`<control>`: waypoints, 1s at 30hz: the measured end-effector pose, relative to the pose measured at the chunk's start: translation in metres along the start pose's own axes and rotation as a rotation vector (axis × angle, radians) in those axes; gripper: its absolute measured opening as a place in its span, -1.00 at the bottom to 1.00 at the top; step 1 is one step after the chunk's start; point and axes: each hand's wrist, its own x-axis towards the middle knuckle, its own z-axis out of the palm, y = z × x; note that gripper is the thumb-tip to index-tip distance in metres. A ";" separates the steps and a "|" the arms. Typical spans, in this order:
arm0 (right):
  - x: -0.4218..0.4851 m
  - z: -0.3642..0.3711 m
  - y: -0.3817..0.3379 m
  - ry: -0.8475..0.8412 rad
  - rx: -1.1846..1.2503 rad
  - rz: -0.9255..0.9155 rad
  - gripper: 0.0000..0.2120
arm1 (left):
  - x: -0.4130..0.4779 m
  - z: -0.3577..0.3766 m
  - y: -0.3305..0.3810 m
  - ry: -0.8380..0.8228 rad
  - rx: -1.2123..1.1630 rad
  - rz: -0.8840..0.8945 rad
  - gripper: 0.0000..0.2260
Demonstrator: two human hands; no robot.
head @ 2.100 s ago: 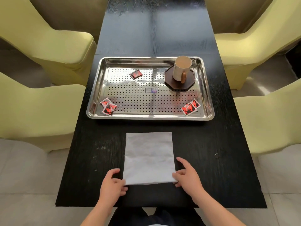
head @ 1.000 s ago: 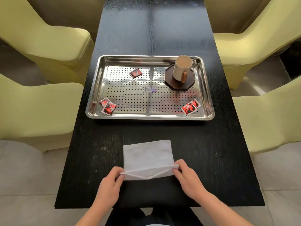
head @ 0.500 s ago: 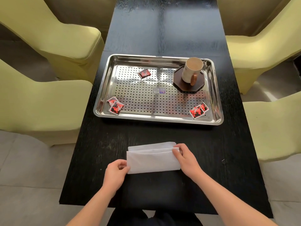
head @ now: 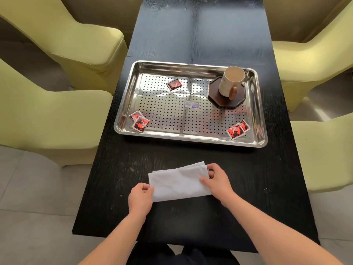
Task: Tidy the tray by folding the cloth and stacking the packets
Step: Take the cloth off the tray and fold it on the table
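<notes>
A white cloth [head: 178, 181], folded into a wide strip, lies on the black table in front of the steel tray [head: 256, 111]. My left hand [head: 140, 198] pinches its near left corner. My right hand [head: 215, 179] grips its right end, fingers over the folded edges. Red-and-black packets lie scattered in the tray: one at the back middle [head: 173, 84], two overlapping at the front left [head: 139, 122], two overlapping at the front right [head: 238, 129].
A cream mug [head: 231, 81] stands on a dark octagonal coaster [head: 215, 97] in the tray's back right corner. Yellow-green chairs [head: 47, 115] flank the narrow black table [head: 200, 35] on both sides. The table's near edge is close to my body.
The cloth went from a long sheet to a short strip: both hands lifted its near edge and folded it away over the far half. The camera view also shifted slightly.
</notes>
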 end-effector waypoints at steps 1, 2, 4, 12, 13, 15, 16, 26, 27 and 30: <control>-0.001 0.001 0.002 0.008 0.007 0.009 -0.68 | 0.000 0.001 0.000 0.007 0.005 0.011 -0.93; -0.003 0.001 0.005 0.019 0.009 0.010 -0.67 | -0.001 0.002 0.001 0.012 0.014 0.022 -0.92; -0.008 0.001 0.009 0.044 0.005 0.003 -0.67 | -0.001 0.002 0.001 0.018 0.041 0.046 -0.93; -0.007 0.004 0.014 0.100 -0.027 -0.016 -0.48 | 0.007 0.009 0.003 0.066 0.093 0.068 -0.94; -0.007 0.004 0.013 0.116 -0.031 -0.026 -0.48 | 0.007 0.009 0.004 0.075 0.092 0.065 -0.94; -0.010 0.005 0.012 0.191 -0.048 -0.064 -0.52 | 0.006 0.010 0.003 0.104 0.094 0.071 -0.98; -0.012 0.004 0.011 0.249 -0.065 -0.100 -0.56 | 0.004 0.010 0.002 0.135 0.111 0.093 -0.95; -0.044 0.038 -0.005 -0.113 0.120 -0.184 -0.76 | -0.001 0.026 -0.040 -0.016 0.864 0.925 -0.47; -0.044 0.043 -0.006 -0.185 0.187 -0.129 -0.73 | 0.003 0.026 -0.044 -0.036 0.924 0.909 -0.43; -0.041 0.049 -0.002 -0.282 0.296 0.020 -0.69 | 0.011 0.026 -0.051 -0.078 1.021 0.874 -0.34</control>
